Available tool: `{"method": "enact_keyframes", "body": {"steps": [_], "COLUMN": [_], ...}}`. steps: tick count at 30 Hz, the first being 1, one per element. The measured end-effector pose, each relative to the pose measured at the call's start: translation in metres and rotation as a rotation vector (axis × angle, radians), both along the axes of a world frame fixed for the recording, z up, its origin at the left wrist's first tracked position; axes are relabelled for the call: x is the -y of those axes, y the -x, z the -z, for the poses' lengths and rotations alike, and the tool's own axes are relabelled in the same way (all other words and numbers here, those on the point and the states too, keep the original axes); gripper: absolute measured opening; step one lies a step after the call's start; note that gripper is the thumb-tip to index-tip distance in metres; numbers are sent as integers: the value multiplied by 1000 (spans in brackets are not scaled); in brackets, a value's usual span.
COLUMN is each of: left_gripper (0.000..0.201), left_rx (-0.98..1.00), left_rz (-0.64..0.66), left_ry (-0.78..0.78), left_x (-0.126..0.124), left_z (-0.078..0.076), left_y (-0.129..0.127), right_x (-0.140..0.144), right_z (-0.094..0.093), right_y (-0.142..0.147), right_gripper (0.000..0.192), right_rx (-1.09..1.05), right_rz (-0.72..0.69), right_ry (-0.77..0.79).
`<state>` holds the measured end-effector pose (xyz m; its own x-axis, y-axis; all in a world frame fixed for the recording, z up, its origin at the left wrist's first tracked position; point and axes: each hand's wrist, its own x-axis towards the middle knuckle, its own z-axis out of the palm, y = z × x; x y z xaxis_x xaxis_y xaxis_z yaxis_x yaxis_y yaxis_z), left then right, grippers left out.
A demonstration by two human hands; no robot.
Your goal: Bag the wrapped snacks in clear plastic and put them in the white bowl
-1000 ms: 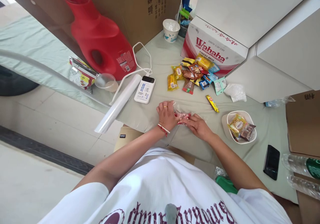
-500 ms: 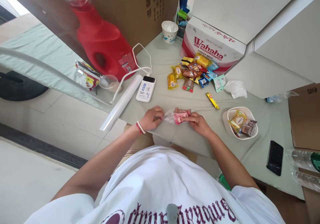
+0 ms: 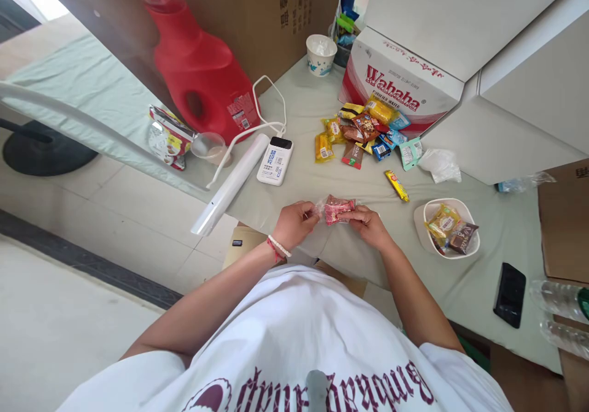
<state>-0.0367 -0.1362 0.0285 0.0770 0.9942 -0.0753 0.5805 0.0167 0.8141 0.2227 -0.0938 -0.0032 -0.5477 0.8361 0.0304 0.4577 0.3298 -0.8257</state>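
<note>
Between my hands, just above the table's near edge, is a clear plastic bag with red-wrapped snacks [image 3: 337, 209] inside. My left hand [image 3: 297, 221] pinches the loose, crumpled end of the bag. On the other side my right hand [image 3: 368, 224] grips the bag, its fingers lying over the red wrappers. Both hands are closed. Beyond them lies a single yellow snack packet [image 3: 396, 186]. Farther back a pile of mixed snack packets [image 3: 363, 129] rests against a Wahaha carton [image 3: 400, 81]. To the right stands a white bowl [image 3: 421, 231] with yellow and brown packets in it.
A white power bank [image 3: 275, 161] with a cable lies left, beside a clear plastic roll [image 3: 230, 185]. Behind them stands a large red jug [image 3: 197, 68]. A paper cup [image 3: 321, 55] is at the back. Crumpled white plastic [image 3: 440, 165] and a black phone [image 3: 510, 294] lie right.
My left hand has moved right, closer to my right hand, and the loose end of the bag between them is gathered shorter. The whole view has shifted slightly.
</note>
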Motion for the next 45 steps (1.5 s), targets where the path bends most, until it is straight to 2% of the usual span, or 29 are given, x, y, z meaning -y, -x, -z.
{"method": "enact_keyframes", "body": {"steps": [4, 7, 10, 11, 13, 15, 17, 18, 19, 21, 22, 24, 27, 30, 33, 36, 39, 42, 45], "left_gripper": [16, 28, 38, 39, 37, 35, 29, 29, 39, 66, 72, 67, 49, 29, 35, 66, 91, 98, 100], "left_rx": [-95, -147, -258, -311, -398, -441, -455, -450, -437, -403, -393, -387, -372, -299, -157, 37, 192, 246, 292], "left_rz": [35, 117, 171, 182, 185, 166, 107, 52, -13, -119, -134, -93, -30, -46, -62, 55, 231, 404, 583], "left_ry": [-24, -40, -21, -22, -46, -87, -127, -143, -153, -142, -125, -92, -69, -32, -76, -212, -293, -314, -292], "left_x": [0, -9, -17, -18, -19, -19, -19, -19, -20, -20, -20, -21, -22, -21, -14, -3, 6, 9, 11], "left_z": [-12, -10, -4, -3, -1, 0, 3, 5, 8, 13, 16, 18, 17, 13, 11, 10, 7, 3, -1], "left_y": [-34, -59, -67, -67, -66, -65, -65, -65, -66, -67, -67, -68, -73, -78, -77, -73, -72, -78, -86], "right_x": [1, 8, 19, 23, 29, 31, 32, 31, 30, 28, 27, 24, 20, 19, 20, 25, 33, 41, 54], "right_z": [0, -3, -4, -3, -1, 2, 4, 3, 2, -5, -10, -23, -38, -39, -34, -31, -28, -19, -21], "right_y": [8, 9, 3, 0, -5, -8, -11, -13, -15, -19, -20, -17, 10, 46, 60, 47, 26, 9, -14], "right_gripper": [35, 28, 27, 31, 41, 49, 53, 50, 43, 25, 20, 16, 16, 20, 24, 26, 41, 44, 38], "right_rx": [41, 71, 8, -23, -14, 146, 378, 471, 532, 555, 533, 457, 332, 268, 194, 78, 18, -30, -94], "right_rz": [-4, -15, 15, 88, 351, 644, 786, 794, 782, 747, 732, 696, 555, 412, 395, 460, 496, 564, 724], "right_ry": [-82, -161, -106, -64, -34, -109, -195, -215, -223, -225, -216, -163, -109, -169, -184, -139, -82, -19, 29]}}
